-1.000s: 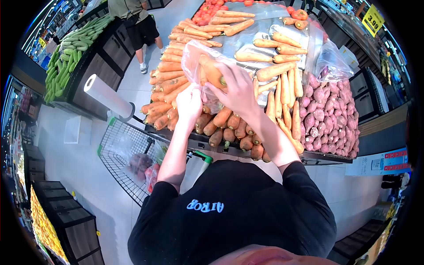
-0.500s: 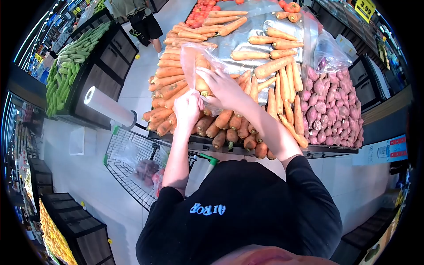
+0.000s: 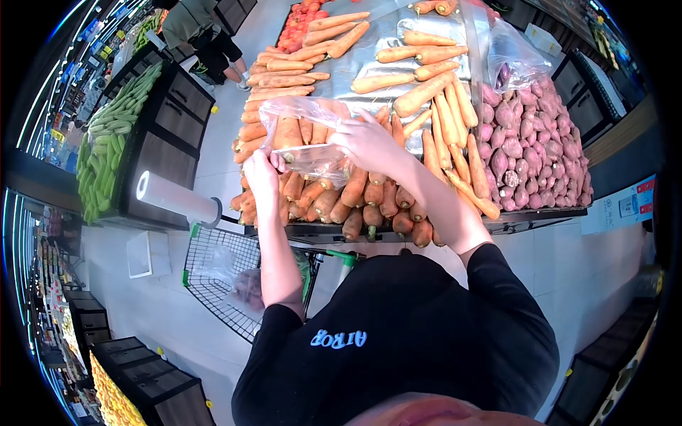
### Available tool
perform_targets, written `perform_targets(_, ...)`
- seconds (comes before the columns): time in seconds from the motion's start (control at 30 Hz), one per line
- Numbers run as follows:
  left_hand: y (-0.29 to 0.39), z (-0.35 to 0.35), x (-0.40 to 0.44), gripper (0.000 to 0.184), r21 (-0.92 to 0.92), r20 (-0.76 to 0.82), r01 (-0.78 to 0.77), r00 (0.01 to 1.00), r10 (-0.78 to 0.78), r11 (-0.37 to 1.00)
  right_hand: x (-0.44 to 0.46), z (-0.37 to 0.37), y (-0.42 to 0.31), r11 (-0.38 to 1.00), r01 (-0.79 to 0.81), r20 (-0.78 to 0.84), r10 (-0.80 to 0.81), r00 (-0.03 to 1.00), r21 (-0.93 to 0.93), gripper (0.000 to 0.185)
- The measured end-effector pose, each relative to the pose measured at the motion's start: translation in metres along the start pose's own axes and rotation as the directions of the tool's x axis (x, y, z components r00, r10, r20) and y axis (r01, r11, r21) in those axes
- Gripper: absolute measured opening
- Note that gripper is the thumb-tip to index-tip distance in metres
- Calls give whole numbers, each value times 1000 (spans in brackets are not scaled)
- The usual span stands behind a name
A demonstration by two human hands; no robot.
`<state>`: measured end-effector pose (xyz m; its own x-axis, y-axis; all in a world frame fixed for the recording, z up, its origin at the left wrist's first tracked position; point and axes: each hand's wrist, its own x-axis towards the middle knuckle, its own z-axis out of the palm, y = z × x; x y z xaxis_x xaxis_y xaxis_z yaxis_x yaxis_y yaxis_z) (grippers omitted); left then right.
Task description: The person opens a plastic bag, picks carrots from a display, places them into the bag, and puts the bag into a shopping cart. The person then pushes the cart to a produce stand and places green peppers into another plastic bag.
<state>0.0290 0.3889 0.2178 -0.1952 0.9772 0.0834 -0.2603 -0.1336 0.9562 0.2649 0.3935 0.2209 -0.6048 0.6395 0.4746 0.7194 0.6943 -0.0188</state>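
A clear plastic produce bag (image 3: 316,157) is stretched between my two hands above the carrot heap. My left hand (image 3: 263,179) is closed on the bag's near left edge. On the other side, my right hand (image 3: 364,144) grips the bag's right part, with some fingers extended. Carrots show through the film; I cannot tell whether any lie inside. Below and around the hands are piled carrots (image 3: 328,202), several with their thick ends toward me. More loose carrots (image 3: 426,96) lie on the silvery display surface (image 3: 369,106).
Purple sweet potatoes (image 3: 529,149) fill the right side, with a plastic bag (image 3: 515,60) on them. Tomatoes (image 3: 298,25) lie at the back. A shopping cart (image 3: 213,273) and a bag roll (image 3: 174,195) stand to my left. Beyond are green vegetables (image 3: 110,153) and a person (image 3: 195,35).
My hands have moved apart, spreading the bag wide between them. The left hand went left and slightly down. My view has shifted a little, and the cart appears farther right.
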Motion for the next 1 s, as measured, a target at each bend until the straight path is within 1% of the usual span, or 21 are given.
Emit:
perform_targets(0.1, 4, 0, 5, 31, 27, 21, -21, 1000, 21, 999, 11, -10, 9, 998, -28, -112, 35, 993, 61, 15)
perform_targets(0.17, 2, 2, 7, 34, 28, 33, -32, 999, 32, 999, 13, -23, 7, 990, -80, -109, 92, 990, 113, 9)
perform_targets(0.2, 2, 3, 5, 34, 62, 62, -59, 997, 55, 996, 13, -27, 7, 985, -105, -110, 120, 987, 136, 6)
perform_targets(0.27, 3, 6, -6, 34, 121, 133, -122, 985, 105, 985, 4, -27, 8, 993, -37, -198, 59, 978, 115, 10)
perform_targets(0.3, 4, 7, -9, 35, 200, 176, -141, 979, 106, 970, -2, -26, 8, 996, -3, -238, 26, 971, 95, 12)
perform_targets(0.33, 0, 7, -12, 35, 159, 179, -106, 981, 77, 982, -7, -25, 8, 996, 10, -315, 18, 949, 87, 9)
perform_targets(0.37, -3, 9, -14, 35, 114, 184, -73, 982, 51, 991, -11, -24, 11, 994, -13, -346, 51, 937, 110, 8)
perform_targets(0.4, -2, 12, -16, 34, 123, 212, -84, 976, 56, 989, -15, -22, 12, 990, -35, -374, 84, 923, 136, 8)
perform_targets(0.47, 2, 18, -19, 33, 140, 261, -109, 963, 70, 984, -19, -23, 16, 982, -47, -428, 122, 895, 182, 7)
perform_targets(0.5, 3, 24, -21, 34, 198, 240, -165, 964, 116, 966, -21, -22, 16, 978, -64, -414, 143, 899, 198, 6)
perform_targets(0.57, 6, 36, -24, 34, 315, 200, -270, 956, 214, 910, -23, -21, 17, 968, -97, -387, 182, 904, 229, 8)
perform_targets(0.6, -2, 23, -16, 27, 454, 246, -263, 955, 165, 851, -24, -21, 17, 961, -69, -412, 179, 893, 269, 7)
perform_targets(0.67, -10, 34, -21, 20, 607, 215, -396, 917, 337, 689, -28, -22, 15, 950, -52, -422, 185, 888, 307, 6)
perform_targets(0.7, -13, 38, -23, 22, 677, 211, -442, 882, 421, 589, -29, -22, 14, 944, -43, -428, 189, 884, 327, 6)
perform_targets(0.73, -19, 37, -24, 48, 700, 230, -393, 914, 333, 596, -30, -22, 14, 942, -47, -425, 194, 884, 332, 6)
perform_targets(0.77, -30, 41, -25, 70, 613, 205, -381, 923, 326, 693, -30, -22, 13, 937, -44, -431, 200, 880, 346, 6)
perform_targets(0.83, -30, 53, -31, 89, 590, 315, -536, 841, 440, 603, -30, -20, 9, 925, -34, -435, 210, 875, 379, 5)
perform_targets(0.87, -28, 62, -37, 87, 582, 302, -547, 833, 464, 602, -30, -20, 9, 946, 7, -461, 152, 874, 325, 6)
perform_targets(0.97, -42, 58, -35, 71, 617, 354, -528, 848, 394, 583, -29, -21, 6, 957, 34, -476, 113, 872, 288, 6)
perform_targets(1.0, -43, 64, -36, 39, 609, 310, -519, 852, 423, 599, -30, -19, 6, 953, 17, -486, 139, 863, 302, 6)
